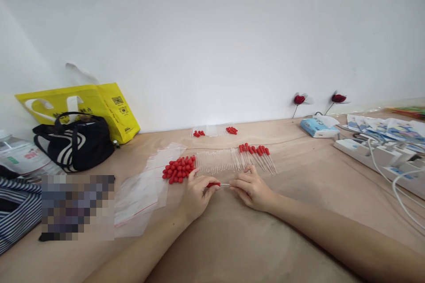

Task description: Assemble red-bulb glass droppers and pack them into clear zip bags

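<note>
My left hand (198, 192) pinches a red rubber dropper bulb (214, 184) between thumb and fingers. From the other side, my right hand (250, 187) grips a thin clear dropper tube (225, 185), whose end meets the bulb's opening; how deep it sits is hard to see. Just beyond my left hand lies a pile of loose red bulbs (179, 169). A row of bare clear tubes (215, 160) stretches to the right of the pile. At that row's right end, several droppers with red bulbs on them (257, 152) lie side by side, tubes pointing toward me.
Clear zip bags (142, 194) lie left of the pile. Farther back are bagged droppers (214, 131) near the wall. A black bag (75, 141) and yellow bag (122, 115) stand left. Right are a tissue pack (318, 127) and a power strip (381, 157) with white cables.
</note>
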A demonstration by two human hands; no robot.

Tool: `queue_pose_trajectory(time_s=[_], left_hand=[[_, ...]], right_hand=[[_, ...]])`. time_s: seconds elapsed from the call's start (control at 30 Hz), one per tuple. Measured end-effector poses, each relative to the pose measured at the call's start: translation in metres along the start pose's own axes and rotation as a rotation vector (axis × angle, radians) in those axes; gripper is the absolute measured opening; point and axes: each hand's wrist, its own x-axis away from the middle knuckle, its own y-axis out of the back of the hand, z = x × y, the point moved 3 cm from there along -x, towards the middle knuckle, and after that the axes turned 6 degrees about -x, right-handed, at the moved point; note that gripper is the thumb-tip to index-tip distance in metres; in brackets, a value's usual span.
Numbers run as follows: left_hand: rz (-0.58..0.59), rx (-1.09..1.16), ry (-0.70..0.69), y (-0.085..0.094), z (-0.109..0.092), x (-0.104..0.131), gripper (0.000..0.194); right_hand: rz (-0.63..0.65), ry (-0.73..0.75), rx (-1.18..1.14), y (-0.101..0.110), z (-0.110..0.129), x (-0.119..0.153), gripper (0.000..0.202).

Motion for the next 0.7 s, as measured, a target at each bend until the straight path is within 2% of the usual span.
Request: queue_pose_trajectory(time_s=[0.2,0.33,0.5,0.7], left_hand=[[0.005,-0.033,-0.054,0.002,-0.006,-0.001,0.013],[0.007,-0.037,-0.072,0.004,-0.008,-0.002,0.016],[-0.043,-0.044,-0.123,0.006,-0.011,-0.002,0.014],[-0.071,-0.051,-0.152,0.005,-0.013,-0.001,0.010]], right_hand=[[0.003,0.134,0.191,0.000,0.001,0.000,0.023],[-0.007,0.137,0.229,0.001,0.001,-0.001,0.024],[-0.043,0.132,0.243,0.005,0.004,-0.003,0.023],[-0.093,0.192,0.278,0.006,0.006,-0.003,0.022]])
